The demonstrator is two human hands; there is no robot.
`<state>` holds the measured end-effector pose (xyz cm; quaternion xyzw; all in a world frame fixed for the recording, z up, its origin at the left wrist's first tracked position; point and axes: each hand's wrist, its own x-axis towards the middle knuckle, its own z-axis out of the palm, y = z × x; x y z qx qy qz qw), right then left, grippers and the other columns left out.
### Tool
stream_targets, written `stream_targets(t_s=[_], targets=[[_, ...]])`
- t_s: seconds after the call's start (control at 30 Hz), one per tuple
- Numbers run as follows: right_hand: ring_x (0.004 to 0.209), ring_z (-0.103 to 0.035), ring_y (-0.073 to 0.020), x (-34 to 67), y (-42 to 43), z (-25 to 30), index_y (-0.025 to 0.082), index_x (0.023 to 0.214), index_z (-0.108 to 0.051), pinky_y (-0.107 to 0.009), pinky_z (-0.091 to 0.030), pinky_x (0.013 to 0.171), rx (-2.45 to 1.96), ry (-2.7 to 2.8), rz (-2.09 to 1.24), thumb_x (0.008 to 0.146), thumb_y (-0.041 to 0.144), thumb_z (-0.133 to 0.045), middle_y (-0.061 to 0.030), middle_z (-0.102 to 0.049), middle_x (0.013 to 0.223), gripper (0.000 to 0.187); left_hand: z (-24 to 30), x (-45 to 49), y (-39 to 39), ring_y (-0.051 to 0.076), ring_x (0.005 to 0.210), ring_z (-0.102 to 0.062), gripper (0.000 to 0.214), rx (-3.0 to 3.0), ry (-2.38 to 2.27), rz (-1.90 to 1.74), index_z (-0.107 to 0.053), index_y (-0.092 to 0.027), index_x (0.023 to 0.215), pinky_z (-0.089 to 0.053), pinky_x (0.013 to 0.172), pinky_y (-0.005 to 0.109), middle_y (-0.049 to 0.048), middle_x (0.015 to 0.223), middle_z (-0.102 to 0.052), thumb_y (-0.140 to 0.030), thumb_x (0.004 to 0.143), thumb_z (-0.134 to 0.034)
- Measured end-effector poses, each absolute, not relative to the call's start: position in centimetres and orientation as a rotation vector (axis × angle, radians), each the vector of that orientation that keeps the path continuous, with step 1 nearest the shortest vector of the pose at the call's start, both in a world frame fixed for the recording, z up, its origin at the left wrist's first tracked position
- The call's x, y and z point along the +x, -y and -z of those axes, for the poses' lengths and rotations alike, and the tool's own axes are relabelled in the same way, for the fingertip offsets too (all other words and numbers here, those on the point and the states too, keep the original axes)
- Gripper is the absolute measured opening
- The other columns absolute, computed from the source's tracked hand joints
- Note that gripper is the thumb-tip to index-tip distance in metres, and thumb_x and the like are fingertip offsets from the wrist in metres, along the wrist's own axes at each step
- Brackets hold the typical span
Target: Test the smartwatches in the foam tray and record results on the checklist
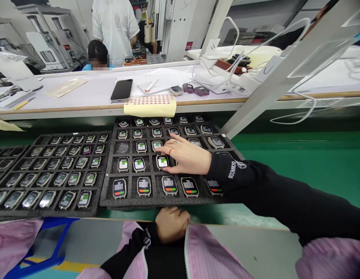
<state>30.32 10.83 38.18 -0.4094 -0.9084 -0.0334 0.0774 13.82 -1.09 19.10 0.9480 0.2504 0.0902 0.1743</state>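
My right hand reaches over a dark foam tray of watch bodies without straps. Its thumb and fingers are apart around a smartwatch with a lit white-and-green screen, which sits in its compartment. Whether a fingertip touches this watch I cannot tell. Part of the tray behind my right hand and sleeve is hidden. Near my body, just below the tray's front edge, my left hand is curled closed, with nothing visible in it. In the front row, a smartwatch shows white text with a red-and-green bar.
Another foam tray of watches adjoins on the left. Above, a shelf bears a black phone, a dotted yellow sheet, papers and white cables. A slanted metal post stands at right. Two people are beyond the shelf.
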Motion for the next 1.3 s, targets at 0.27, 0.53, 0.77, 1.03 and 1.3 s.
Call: stream_targets(t_s=[0.27, 0.53, 0.77, 1.03, 1.3], targets=[[0.115, -0.066, -0.0278, 31.0, -8.2, -37.6, 0.003, 0.134, -0.059, -0.062, -0.027, 0.122, -1.035, 2.578, 0.049, 0.099, 0.016, -0.045, -0.0161, -0.075, 0.109, 0.04, -18.8, 13.8, 1.1, 0.017, 0.076, -0.065, 0.008, 2.712, -0.68, -0.272, -0.062, -0.021, 0.09, -0.045, 0.064, 0.027, -0.0008, 0.082, -0.071, -0.023, 0.095, -0.057], [0.124, -0.061, -0.0304, 30.4, -7.3, -37.0, 0.004, 0.131, -0.063, -0.068, -0.018, 0.123, -1.003, 2.637, 0.0, 0.101, 0.016, -0.042, -0.0166, -0.075, 0.11, 0.039, -18.8, 13.8, 1.2, 0.017, 0.073, -0.065, 0.008, 2.742, -0.688, -0.321, -0.062, -0.021, 0.087, -0.042, 0.059, 0.028, -0.0008, 0.078, -0.07, -0.024, 0.094, -0.06], [0.116, -0.065, -0.0314, 31.0, -8.6, -37.2, 0.006, 0.133, -0.063, -0.064, -0.028, 0.122, -1.15, 2.555, 0.167, 0.095, 0.026, -0.067, -0.0161, -0.075, 0.11, 0.043, -18.6, 13.7, 1.1, 0.017, 0.072, -0.065, 0.007, 2.757, -0.674, -0.352, -0.062, -0.021, 0.087, -0.042, 0.058, 0.029, -0.0011, 0.078, -0.07, -0.025, 0.093, -0.061], [0.112, -0.065, -0.033, 30.3, -10.1, -37.2, 0.004, 0.131, -0.063, -0.064, -0.03, 0.119, -1.252, 2.669, 0.093, 0.085, 0.03, -0.079, -0.0179, -0.071, 0.113, 0.055, -18.5, 13.7, 1.1, 0.016, 0.073, -0.065, 0.006, 2.76, -0.663, -0.35, -0.06, -0.02, 0.087, -0.042, 0.059, 0.027, -0.0006, 0.078, -0.07, -0.022, 0.093, -0.06], [0.11, -0.065, -0.0321, 30.0, -10.3, -37.5, 0.004, 0.13, -0.063, -0.059, -0.033, 0.119, -1.269, 2.665, 0.047, 0.082, 0.029, -0.078, -0.0169, -0.073, 0.104, 0.056, -18.5, 13.8, 1.0, 0.015, 0.073, -0.065, 0.005, 2.77, -0.664, -0.356, -0.059, -0.02, 0.087, -0.042, 0.061, 0.028, -0.0011, 0.077, -0.069, -0.018, 0.091, -0.061]])
